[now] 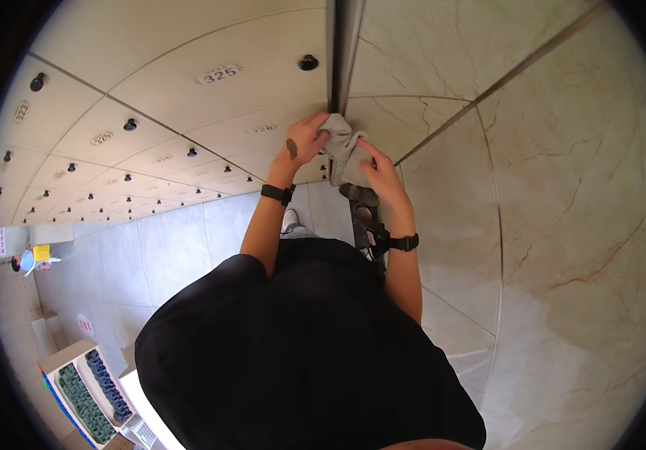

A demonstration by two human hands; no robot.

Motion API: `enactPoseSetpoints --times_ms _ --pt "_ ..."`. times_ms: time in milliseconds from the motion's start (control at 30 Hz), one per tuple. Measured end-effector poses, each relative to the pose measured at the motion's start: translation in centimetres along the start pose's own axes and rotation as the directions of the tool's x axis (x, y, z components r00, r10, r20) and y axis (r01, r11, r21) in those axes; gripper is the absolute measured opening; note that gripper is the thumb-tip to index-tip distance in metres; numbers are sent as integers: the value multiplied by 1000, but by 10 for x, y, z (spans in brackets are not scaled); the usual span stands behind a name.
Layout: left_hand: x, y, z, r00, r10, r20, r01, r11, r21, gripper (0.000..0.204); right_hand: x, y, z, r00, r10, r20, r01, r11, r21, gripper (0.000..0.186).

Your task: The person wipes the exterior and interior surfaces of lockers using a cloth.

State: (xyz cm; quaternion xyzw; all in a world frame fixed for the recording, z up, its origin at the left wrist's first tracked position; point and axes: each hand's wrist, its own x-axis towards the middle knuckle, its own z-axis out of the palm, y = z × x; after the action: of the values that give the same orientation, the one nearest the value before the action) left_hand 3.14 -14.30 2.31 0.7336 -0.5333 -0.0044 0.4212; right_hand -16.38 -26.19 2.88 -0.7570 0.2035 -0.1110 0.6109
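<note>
A grey cloth point(343, 146) is bunched against the edge where a bank of cream lockers point(188, 105) meets a marble wall point(548, 187). My left hand point(304, 140) grips the cloth's upper left part, fingers curled around it. My right hand point(379, 171) holds its lower right edge, index finger stretched along the fabric. Both wrists wear black bands. My black shirt fills the lower middle of the view.
The lockers run away to the left with small round black knobs point(308, 62). A grey tiled floor point(158, 255) lies below. A shelf unit with dark items point(90, 390) stands at lower left. A distant person in blue point(24, 262) is at far left.
</note>
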Motion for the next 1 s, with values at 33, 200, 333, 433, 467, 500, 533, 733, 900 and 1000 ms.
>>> enactPoseSetpoints --times_ms 33,200,333,433,467,500,533,733,900,1000 --pt "5 3 -14 1000 3 6 -3 1000 -4 31 12 -8 12 997 -64 -47 64 998 5 51" --pt "-15 2 -57 997 -66 45 61 994 93 38 80 -14 87 991 -115 -71 95 967 -238 59" --pt "-41 -40 -62 984 -106 140 100 994 51 42 119 44 136 989 -30 -142 -72 753 -654 73" --pt "-56 -80 -82 972 -152 181 144 988 53 39 128 37 158 873 71 -483 -311 844 -438 68" --pt "-54 -89 -89 972 -157 175 152 987 41 39 136 40 153 839 125 -529 -420 766 -486 62" --pt "-53 -95 -93 972 -161 170 159 987 27 39 140 42 147 797 172 -579 -524 674 -521 57" --pt "-54 -101 -92 971 -151 186 150 989 19 39 143 41 144 785 180 -593 -539 670 -510 57" --pt "-77 -107 -82 964 -138 226 159 985 -74 34 149 22 143 762 253 -597 -625 530 -574 36" --pt "-72 -100 -80 798 -352 489 367 928 69 35 150 19 134 735 299 -608 -658 533 -532 37" --pt "-88 -124 -70 808 -254 531 221 967 126 32 147 19 137 747 324 -581 -644 570 -511 41"
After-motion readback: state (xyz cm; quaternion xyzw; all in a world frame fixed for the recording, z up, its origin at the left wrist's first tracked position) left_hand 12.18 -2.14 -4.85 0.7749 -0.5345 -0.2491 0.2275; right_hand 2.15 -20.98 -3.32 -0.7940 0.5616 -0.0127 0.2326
